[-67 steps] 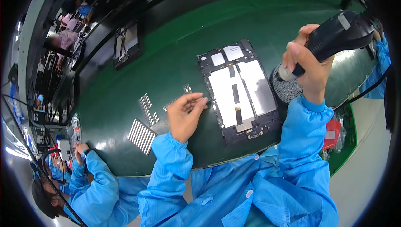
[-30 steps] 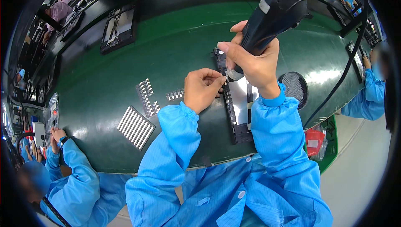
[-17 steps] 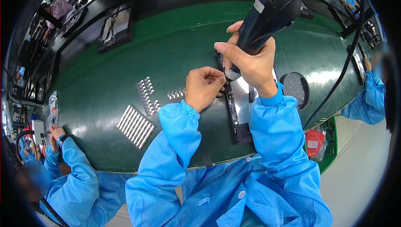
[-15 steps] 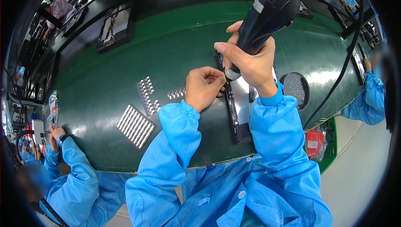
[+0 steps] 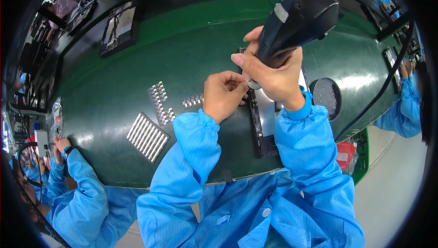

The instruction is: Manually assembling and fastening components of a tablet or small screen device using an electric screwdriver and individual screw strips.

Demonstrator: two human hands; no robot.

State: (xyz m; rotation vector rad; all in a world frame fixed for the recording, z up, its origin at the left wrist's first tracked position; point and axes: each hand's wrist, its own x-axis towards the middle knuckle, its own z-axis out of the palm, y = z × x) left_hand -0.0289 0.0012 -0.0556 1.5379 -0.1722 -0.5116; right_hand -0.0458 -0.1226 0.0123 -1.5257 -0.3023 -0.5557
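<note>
My right hand [image 5: 279, 78] is wrapped round a black electric screwdriver [image 5: 292, 26], its tip pointing down at the left edge of a dark-framed flat unit [image 5: 262, 122] with a silvery panel. Close beside that tip, my left hand [image 5: 221, 96] is closed in a pinch against the same edge. Whatever lies between its fingertips is hidden. Just left of this hand is a short strip of small black-and-white parts [image 5: 192, 101]. A larger sheet of similar parts [image 5: 160, 103] lies farther left, with a dark plate of white bars [image 5: 148, 137] nearer me.
Right of the unit sits a round dark tray [image 5: 326, 98] of tiny pieces. A black cable [image 5: 388, 83] hangs at the right. Under the table edge stands a green bin [image 5: 363, 161] with a red packet. Another framed unit [image 5: 119, 29] rests far left. Co-workers sit at both sides.
The screwdriver's body has shifted a little to the right and tilted, and my right hand has come slightly lower with it. My left hand has barely moved.
</note>
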